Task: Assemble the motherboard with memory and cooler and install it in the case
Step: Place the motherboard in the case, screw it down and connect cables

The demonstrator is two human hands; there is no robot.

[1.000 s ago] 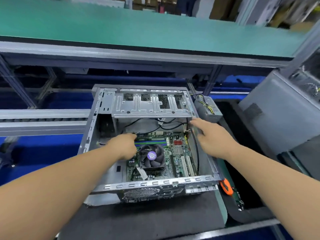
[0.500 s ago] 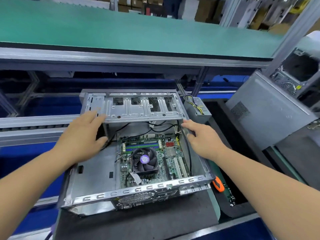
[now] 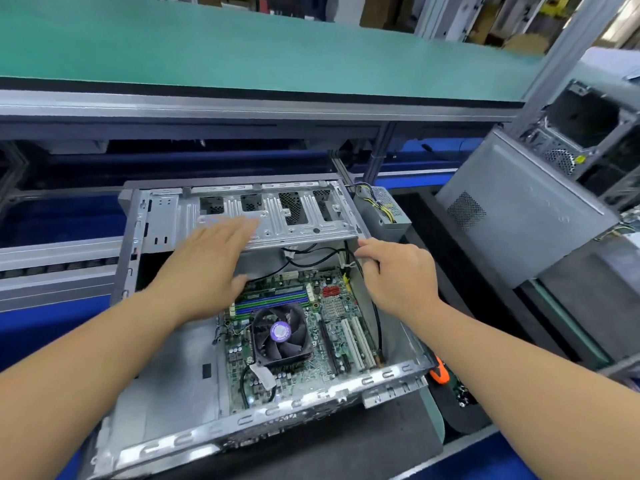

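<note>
An open grey metal case [image 3: 166, 358] lies on its side on a dark mat. Inside it sits the green motherboard [image 3: 322, 344] with a black cooler fan [image 3: 280, 336] and memory sticks [image 3: 273, 299] in their slots. My left hand [image 3: 204, 268] is blurred, its fingers straight and spread over the drive cage plate [image 3: 277, 220] at the case's far end. My right hand [image 3: 398, 275] has its fingers curled over the case's right wall by the black cables [image 3: 349, 258].
A power supply [image 3: 381, 211] with yellow and black wires sits just right of the case. More grey cases [image 3: 519, 209] stand at the right. An orange-handled tool [image 3: 440, 370] lies by the case's right corner. A green shelf [image 3: 242, 46] runs overhead at the back.
My left hand came out of the case beside the cooler and swept right across the drive cage. My right hand stayed at the case's right wall. The camera view shifted.
</note>
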